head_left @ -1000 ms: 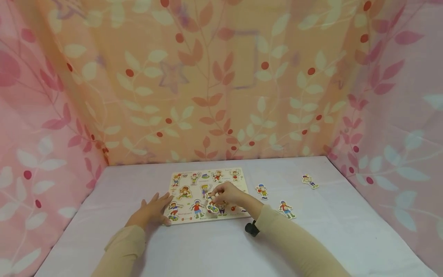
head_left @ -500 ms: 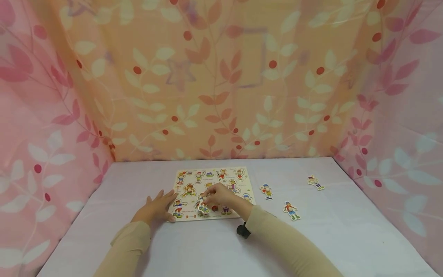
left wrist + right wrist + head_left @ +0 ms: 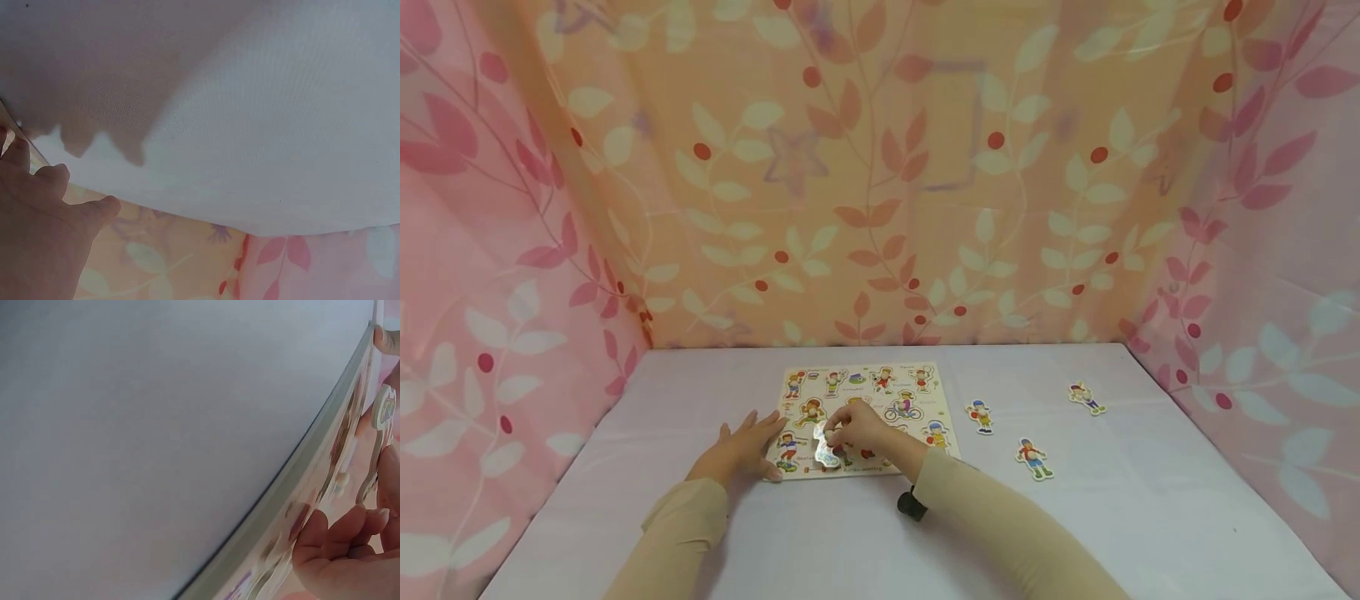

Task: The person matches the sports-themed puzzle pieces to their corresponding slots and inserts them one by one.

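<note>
A pale puzzle board [image 3: 936, 408] printed with figures of children at sports lies on the table. My right hand [image 3: 859, 427] pinches a figure-shaped puzzle piece [image 3: 826, 452] over the board's lower left part, where light glares off its face. Seen from the right wrist, this puzzle piece [image 3: 377, 444] is tilted up and apart from the board, with fingertips at its lower end. My left hand [image 3: 741, 450] has its fingers spread and touches the board's left edge. In the left wrist view that hand [image 3: 44, 219] shows relaxed fingers beside the board's edge.
Right of the board lie three loose figure pieces: one with a red ball [image 3: 980, 417], one in a red top [image 3: 1035, 459] and one farther off [image 3: 1087, 398]. A white cloth [image 3: 850, 542] covers the table. Patterned curtains [image 3: 880, 208] stand at the back and sides.
My right hand has moved left across the board with the puzzle piece, which has tilted so that its face now catches the light. The left hand stays at the board's edge.
</note>
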The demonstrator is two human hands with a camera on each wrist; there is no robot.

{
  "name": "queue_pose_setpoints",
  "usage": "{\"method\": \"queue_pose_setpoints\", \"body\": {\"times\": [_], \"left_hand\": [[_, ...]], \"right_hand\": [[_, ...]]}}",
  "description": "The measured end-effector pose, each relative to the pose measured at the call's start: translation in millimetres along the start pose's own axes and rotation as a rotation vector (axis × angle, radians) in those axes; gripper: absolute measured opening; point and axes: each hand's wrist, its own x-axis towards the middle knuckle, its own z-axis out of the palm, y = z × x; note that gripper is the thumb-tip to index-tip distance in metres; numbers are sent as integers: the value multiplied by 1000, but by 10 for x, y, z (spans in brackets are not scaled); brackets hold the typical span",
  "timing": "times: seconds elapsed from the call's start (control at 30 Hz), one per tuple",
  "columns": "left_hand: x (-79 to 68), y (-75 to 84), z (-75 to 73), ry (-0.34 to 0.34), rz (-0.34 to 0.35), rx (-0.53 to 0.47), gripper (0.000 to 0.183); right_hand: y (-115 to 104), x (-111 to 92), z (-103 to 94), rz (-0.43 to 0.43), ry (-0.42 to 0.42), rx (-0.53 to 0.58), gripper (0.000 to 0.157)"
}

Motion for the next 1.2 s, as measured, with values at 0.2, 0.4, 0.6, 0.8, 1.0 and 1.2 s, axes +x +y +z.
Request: {"method": "queue_pose_setpoints", "body": {"times": [0.2, 0.4, 0.6, 0.8, 1.0, 1.2], "left_hand": [[11, -11, 10, -3, 3, 1, 96], [18, -20, 21, 3, 14, 5, 97], [36, -26, 18, -1, 20, 32, 95], [36, -12, 5, -4, 19, 32, 94], [32, -10, -8, -8, 14, 36, 95], [33, -20, 0, -13, 10, 38, 95]], "right_hand": [[-75, 16, 89, -1, -6, 31, 10], [-149, 27, 186, -7, -7, 41, 9], [-188, 94, 297, 26, 17, -22, 11], [-188, 185, 425, 67, 13, -97, 10], [-254, 237, 501, 105, 17, -191, 10], [-374, 217, 535, 99, 5, -277, 11]]}}
